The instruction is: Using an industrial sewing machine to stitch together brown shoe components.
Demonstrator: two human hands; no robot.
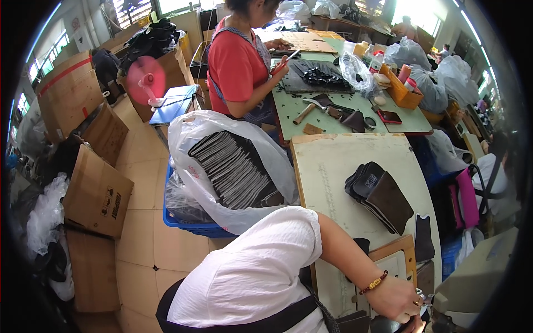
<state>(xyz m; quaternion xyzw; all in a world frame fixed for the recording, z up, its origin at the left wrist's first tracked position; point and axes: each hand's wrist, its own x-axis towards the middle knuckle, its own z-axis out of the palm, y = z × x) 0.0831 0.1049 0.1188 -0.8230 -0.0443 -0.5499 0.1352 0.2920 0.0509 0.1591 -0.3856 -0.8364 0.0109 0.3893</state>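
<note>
My left hand (391,299), with a beaded bracelet at the wrist and a ring, is bent down beside the metal needle area of a sewing machine (472,286). Its fingers are curled together; what they grip is hidden. Just below, only a bit of my right hand (413,324) shows at the lower edge, its fingers mostly out of sight. Dark flat pieces (352,322) lie by the left wrist. A fanned stack of dark brown and black pieces (380,197) rests farther up the cream table (327,172). Nearer the machine lies a narrow dark piece (424,237).
A blue crate (194,226) left of the table holds a plastic bag (186,139) full of stacked dark pieces (236,169). Beyond, a person in red (236,72) holds a phone at a green table (288,119) with a hammer (304,114). Cardboard boxes (97,191) and a pink fan (145,80) stand left.
</note>
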